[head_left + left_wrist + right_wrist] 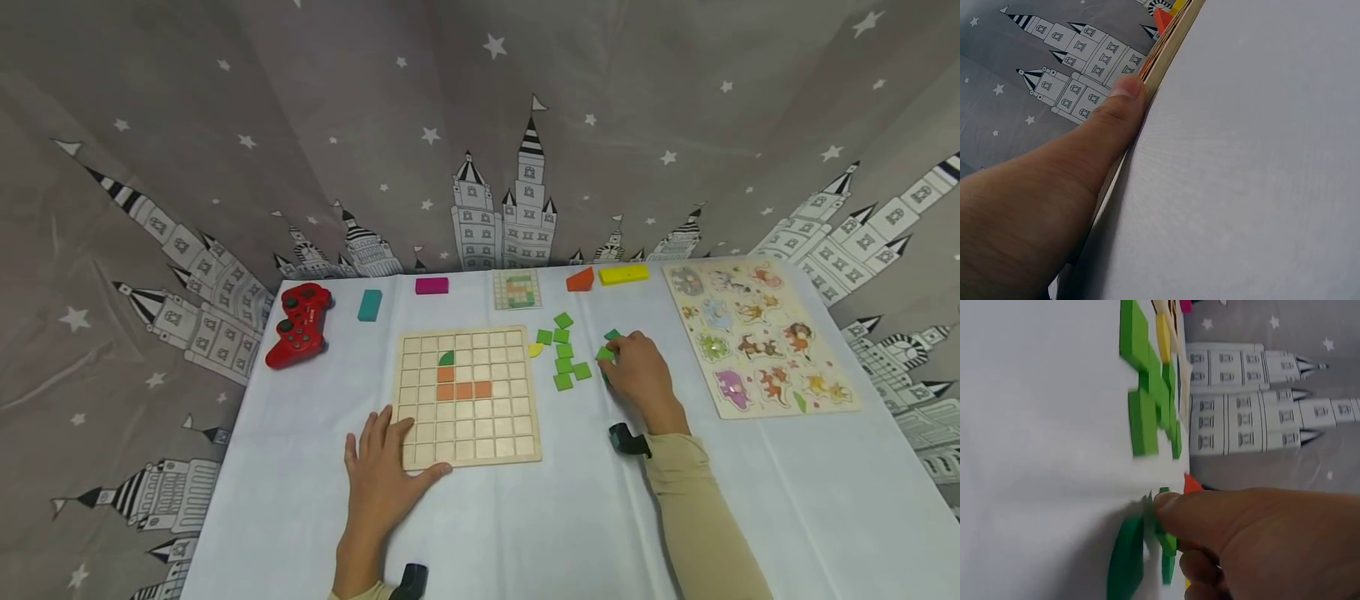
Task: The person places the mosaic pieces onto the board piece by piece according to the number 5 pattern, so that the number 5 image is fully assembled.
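Grid board (pixel 472 429), flat on the white-covered worktop (pixel 570 525), and it looks light, stiff wood, best taken by opposite edges! At its near-left corner, the left hand (pixel 380 483) rests with fingers spread, thumb stretched against the near edge, clasping nothing. Out beyond the board's right edge, here's the right hand (pixel 641 379), thumb and fingers pinching a green tile (pixel 604 353)! Nearer that edge lie loose green tiles (pixel 564 351); orange tiles (pixel 464 391) sit in the board's cells. All look light, rigid, maybe a touch slippery: pinch opposite sides!
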The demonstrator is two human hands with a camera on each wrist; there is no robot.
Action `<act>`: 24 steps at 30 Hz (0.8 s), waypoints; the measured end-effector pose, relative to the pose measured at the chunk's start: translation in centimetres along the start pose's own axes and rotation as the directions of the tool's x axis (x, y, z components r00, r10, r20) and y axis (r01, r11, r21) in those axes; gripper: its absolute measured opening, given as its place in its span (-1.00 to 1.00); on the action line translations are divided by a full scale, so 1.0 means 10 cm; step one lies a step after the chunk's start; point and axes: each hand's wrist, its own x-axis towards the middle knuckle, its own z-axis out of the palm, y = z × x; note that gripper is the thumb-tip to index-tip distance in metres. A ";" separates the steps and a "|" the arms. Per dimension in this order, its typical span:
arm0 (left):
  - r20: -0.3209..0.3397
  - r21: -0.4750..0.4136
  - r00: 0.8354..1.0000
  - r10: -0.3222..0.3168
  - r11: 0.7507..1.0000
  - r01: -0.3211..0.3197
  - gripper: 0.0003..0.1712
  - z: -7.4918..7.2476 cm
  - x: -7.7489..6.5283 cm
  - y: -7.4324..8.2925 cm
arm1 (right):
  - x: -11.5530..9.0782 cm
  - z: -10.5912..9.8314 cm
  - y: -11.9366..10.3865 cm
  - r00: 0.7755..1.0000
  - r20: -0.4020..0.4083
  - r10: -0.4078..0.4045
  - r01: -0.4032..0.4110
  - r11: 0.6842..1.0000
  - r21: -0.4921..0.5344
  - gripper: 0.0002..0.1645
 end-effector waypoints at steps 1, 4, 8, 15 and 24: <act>0.001 -0.001 1.000 -0.001 1.000 0.001 0.16 0.00 0.00 0.00 | 0.00 0.01 -0.04 1.000 -0.004 -0.012 0.012 1.000 -0.005 -0.55; 0.001 -0.002 1.000 0.000 1.000 0.000 0.17 -0.01 0.00 0.00 | -0.01 0.08 -0.23 0.998 -0.005 -0.065 0.065 0.998 -0.003 -0.54; -0.002 -0.002 1.000 0.002 1.000 -0.002 0.17 -0.01 0.00 0.00 | -0.02 0.23 -0.57 0.982 -0.002 -0.190 0.190 0.981 0.028 -0.55; -0.043 0.004 0.999 0.020 1.000 -0.020 0.15 0.01 0.01 0.00 | 0.06 0.47 -1.25 0.911 0.056 -0.408 0.405 0.912 0.064 -0.60; -0.055 0.010 0.998 0.032 0.999 -0.031 0.14 0.01 0.00 0.00 | 0.23 0.66 -1.59 0.885 0.102 -0.454 0.450 0.891 0.054 -0.61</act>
